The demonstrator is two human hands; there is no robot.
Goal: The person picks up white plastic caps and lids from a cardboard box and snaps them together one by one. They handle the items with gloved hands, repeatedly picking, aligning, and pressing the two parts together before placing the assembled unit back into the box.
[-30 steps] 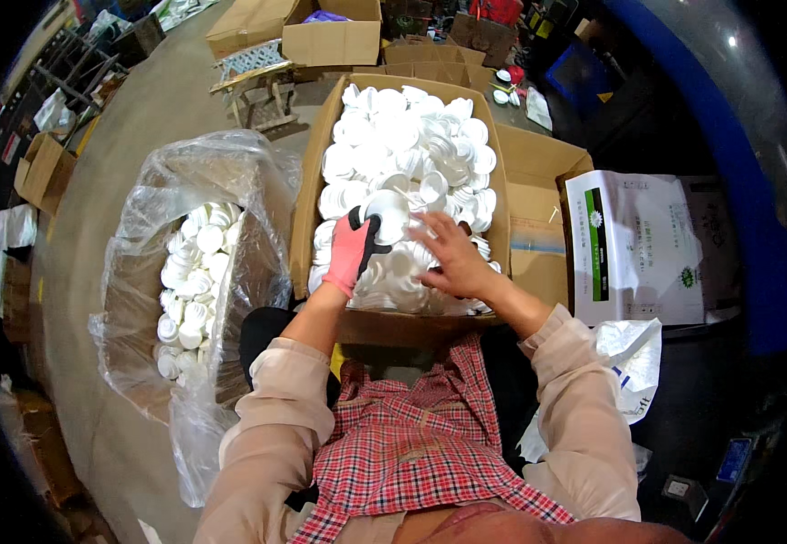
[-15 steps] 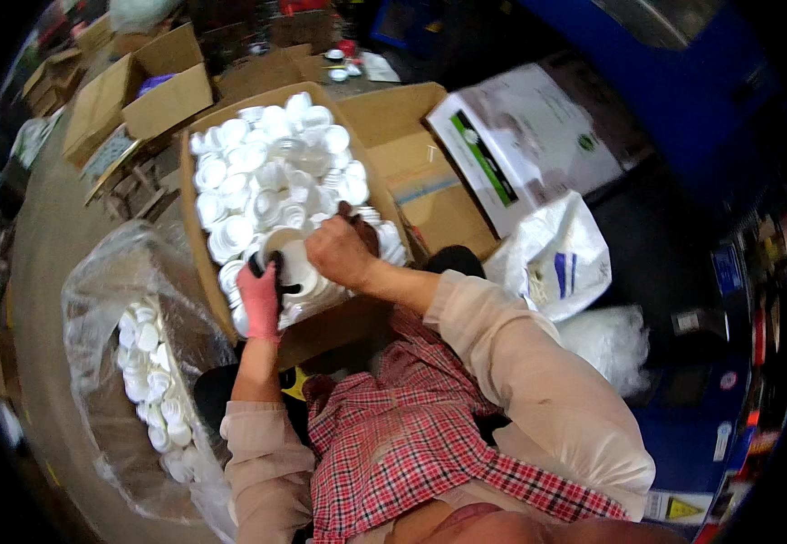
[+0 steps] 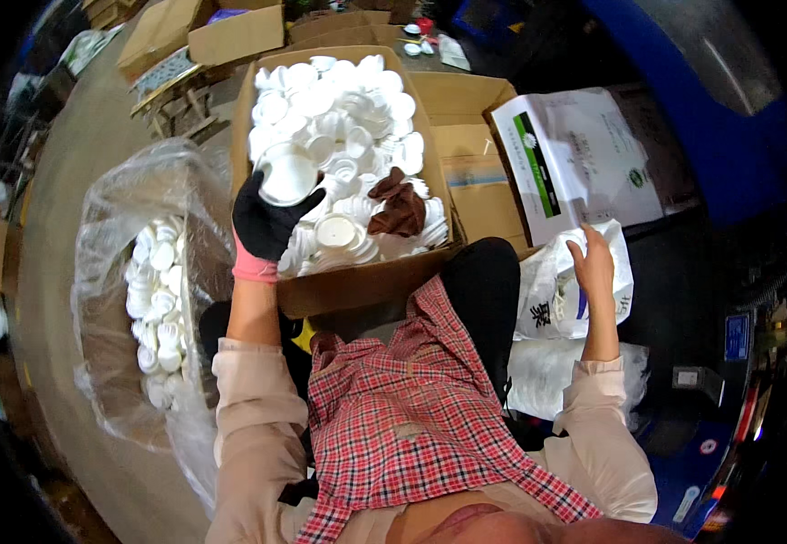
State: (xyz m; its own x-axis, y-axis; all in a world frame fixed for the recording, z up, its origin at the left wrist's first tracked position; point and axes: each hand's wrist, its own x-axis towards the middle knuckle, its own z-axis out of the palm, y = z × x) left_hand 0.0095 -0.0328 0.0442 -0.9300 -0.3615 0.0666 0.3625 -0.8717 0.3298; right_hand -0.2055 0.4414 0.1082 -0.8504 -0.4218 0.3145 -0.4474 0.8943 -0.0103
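My left hand [image 3: 265,225], in a black and pink glove, grips a round white plastic lid [image 3: 288,174] by its edge, over the left side of a cardboard box [image 3: 366,288]. The box is heaped with similar white lids [image 3: 339,102]. On the heap's near right lies a crumpled dark brown cloth [image 3: 399,210], apart from both hands. My bare right hand [image 3: 596,261] is out to the right, fingers apart, at the upper edge of a white plastic bag [image 3: 545,295]. Whether it touches the bag, I cannot tell. The bag's contents are mostly hidden.
On the left, a clear plastic liner [image 3: 108,272] surrounds more white pieces [image 3: 159,295]. An open carton [image 3: 470,145] adjoins the box, with a white printed carton [image 3: 584,150] beside it. Behind stand other cartons [image 3: 235,38]; blue machinery [image 3: 683,82] rises at right.
My right hand has left the lids and moved right to the white bag. The brown cloth now lies uncovered on the heap. My left hand has lifted the lid, and the view has shifted.
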